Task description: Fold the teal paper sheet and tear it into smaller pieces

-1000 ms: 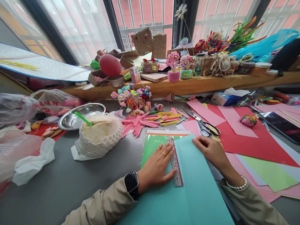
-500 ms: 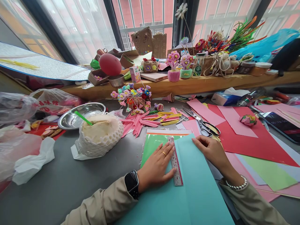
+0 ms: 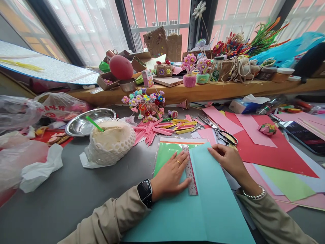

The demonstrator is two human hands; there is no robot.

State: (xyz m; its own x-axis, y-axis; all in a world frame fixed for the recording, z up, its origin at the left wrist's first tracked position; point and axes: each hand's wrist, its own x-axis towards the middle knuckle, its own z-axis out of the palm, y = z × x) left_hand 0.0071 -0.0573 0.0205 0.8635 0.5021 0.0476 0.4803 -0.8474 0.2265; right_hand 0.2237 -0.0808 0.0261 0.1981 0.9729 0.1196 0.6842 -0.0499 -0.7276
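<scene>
My left hand [image 3: 171, 176] lies flat with fingers spread, pressing a short patterned ruler [image 3: 192, 179] with a red edge onto a large turquoise sheet of paper [image 3: 215, 203]. A lengthwise crease runs through the sheet beside the ruler. At the sheet's far right corner, my right hand [image 3: 230, 161] pinches the paper's edge between thumb and fingers. Under the far end of the sheet lies a clear packet of coloured paper [image 3: 165, 152], green and orange showing. Just beyond my right hand rest black-handled scissors [image 3: 223, 135].
Pink and yellow paper strips [image 3: 149, 130] lie ahead. To the left are a coconut in foam netting [image 3: 111, 145] with a green straw, a metal bowl [image 3: 73, 127] and plastic bags [image 3: 63, 105]. Red paper [image 3: 254, 149], a paper flower [image 3: 267, 128] and a phone [image 3: 304, 135] lie right.
The camera view has shifted slightly. Both hands, the ruler and the turquoise sheet keep almost the same positions relative to each other.
</scene>
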